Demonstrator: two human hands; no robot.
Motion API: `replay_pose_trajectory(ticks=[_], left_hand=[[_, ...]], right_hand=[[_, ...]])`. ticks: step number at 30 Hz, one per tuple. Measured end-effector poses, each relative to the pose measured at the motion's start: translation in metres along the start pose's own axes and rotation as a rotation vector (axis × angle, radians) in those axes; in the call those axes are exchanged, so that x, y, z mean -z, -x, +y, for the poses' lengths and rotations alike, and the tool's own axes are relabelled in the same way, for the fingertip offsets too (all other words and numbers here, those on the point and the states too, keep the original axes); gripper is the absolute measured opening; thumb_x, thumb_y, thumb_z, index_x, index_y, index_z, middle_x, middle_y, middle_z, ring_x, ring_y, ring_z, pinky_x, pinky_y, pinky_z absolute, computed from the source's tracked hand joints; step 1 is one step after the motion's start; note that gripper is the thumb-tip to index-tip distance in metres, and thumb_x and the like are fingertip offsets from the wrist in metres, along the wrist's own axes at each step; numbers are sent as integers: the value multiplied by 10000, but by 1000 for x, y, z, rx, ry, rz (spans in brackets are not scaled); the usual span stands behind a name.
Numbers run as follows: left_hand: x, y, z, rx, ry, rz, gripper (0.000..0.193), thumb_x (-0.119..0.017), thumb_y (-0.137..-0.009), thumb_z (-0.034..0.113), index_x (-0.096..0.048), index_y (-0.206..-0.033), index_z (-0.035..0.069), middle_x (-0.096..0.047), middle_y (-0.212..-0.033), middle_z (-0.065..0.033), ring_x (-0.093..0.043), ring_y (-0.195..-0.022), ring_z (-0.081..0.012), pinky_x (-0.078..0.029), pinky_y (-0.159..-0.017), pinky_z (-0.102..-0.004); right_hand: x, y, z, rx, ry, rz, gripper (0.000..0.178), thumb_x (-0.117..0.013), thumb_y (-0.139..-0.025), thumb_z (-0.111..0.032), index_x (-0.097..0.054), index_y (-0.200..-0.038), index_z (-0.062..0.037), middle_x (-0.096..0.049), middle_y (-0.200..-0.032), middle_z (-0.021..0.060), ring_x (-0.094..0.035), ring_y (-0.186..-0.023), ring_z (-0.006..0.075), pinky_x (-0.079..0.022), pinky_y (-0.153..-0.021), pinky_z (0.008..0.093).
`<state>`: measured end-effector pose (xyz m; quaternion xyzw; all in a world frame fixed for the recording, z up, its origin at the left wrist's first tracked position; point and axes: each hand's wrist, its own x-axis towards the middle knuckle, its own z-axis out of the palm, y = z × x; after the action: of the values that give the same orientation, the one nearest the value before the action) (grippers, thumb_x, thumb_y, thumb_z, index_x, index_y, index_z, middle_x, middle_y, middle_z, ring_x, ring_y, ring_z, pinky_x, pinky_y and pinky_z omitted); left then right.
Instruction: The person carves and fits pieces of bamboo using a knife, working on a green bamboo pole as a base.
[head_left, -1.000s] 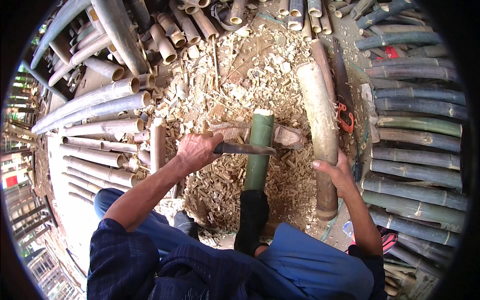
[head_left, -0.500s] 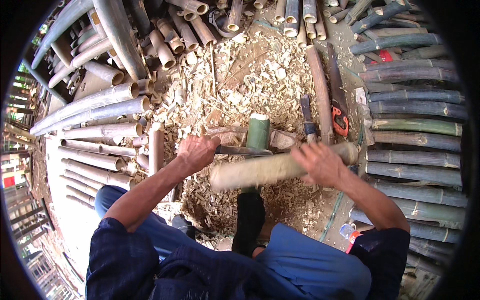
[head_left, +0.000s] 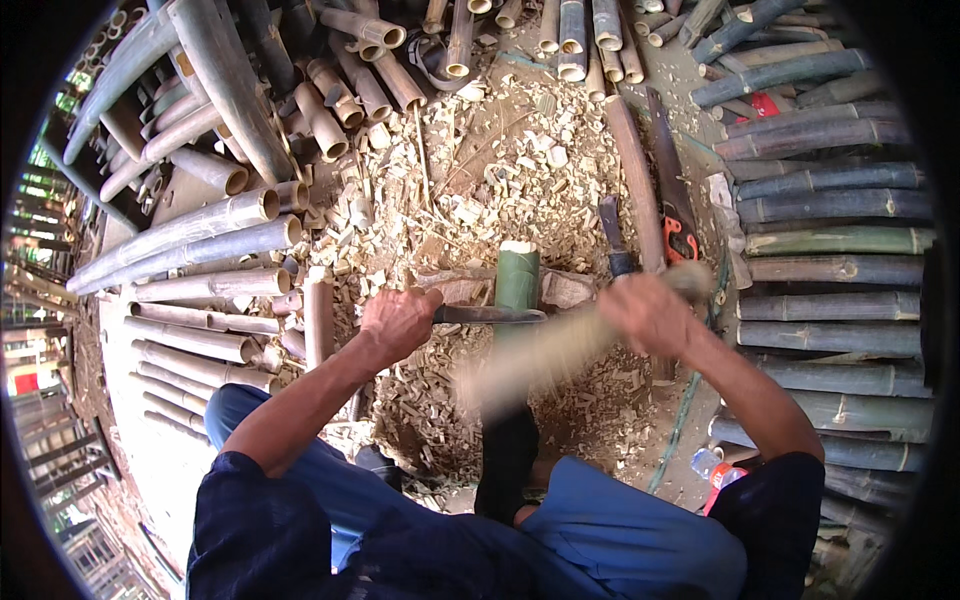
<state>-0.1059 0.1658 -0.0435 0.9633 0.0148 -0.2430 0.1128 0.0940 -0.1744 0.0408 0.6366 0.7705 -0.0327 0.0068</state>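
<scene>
My left hand is closed round the handle of a knife. Its dark blade lies across a green bamboo piece, whose pale cut end points away from me. My right hand grips a thick, pale wooden club, smeared by motion. The club slants down to the left, nearer to me than the blade, and hides part of the bamboo. A rough wooden block shows on both sides of the bamboo. My foot in black footwear is close in front of the club's blurred end.
Wood chips cover the ground. A second knife, a long pole and an orange-handled saw lie beyond my right hand. Bamboo lengths are stacked at left and right. A plastic bottle lies by my right elbow.
The club's left end has swung nearer to me and rightward, so it tilts more steeply. My right hand has shifted slightly right. The knife stays across the bamboo; the whole view has shifted a little.
</scene>
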Motion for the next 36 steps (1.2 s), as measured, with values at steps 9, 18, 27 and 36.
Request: replay_pose_trajectory(ticks=[9, 18, 27, 36], left_hand=[[7, 0, 8, 32, 4, -16, 121, -532, -960, 95, -564, -1075, 75, -706, -946, -175, -708, -695, -299, -555, -577, -453], [-7, -1, 3, -15, 47, 107, 123, -555, -932, 69, -562, -1054, 59, -691, -912, -200, -703, -683, -329, -560, -570, -478], [-16, 20, 1, -101, 63, 124, 240, -570, -998, 199, -502, -1173, 50, -665, -999, -152, -731, -813, -342, -602, -652, -454], [46, -40, -42, -359, 423, 83, 741, -429, -985, 721, -766, -925, 64, -551, -557, -60, -507, -467, -174, -494, -440, -353]], right_hand=[[11, -5, -3, -194, 77, -90, 577, -878, -660, -231, -578, -1117, -45, -637, -938, 63, -651, -867, 245, -523, -729, 370], [6, -18, 4, 49, -118, 130, 525, -846, -672, -190, -586, -1108, -53, -638, -943, 80, -658, -883, 235, -532, -731, 385], [52, -19, -47, -337, -194, -152, 824, -964, -551, -276, -539, -1215, -37, -648, -1056, 123, -685, -963, 314, -550, -885, 419], [74, -6, -42, -1061, -782, 381, 716, -801, -757, -171, -475, -1366, 17, -634, -1222, 217, -662, -1089, 332, -517, -963, 411]])
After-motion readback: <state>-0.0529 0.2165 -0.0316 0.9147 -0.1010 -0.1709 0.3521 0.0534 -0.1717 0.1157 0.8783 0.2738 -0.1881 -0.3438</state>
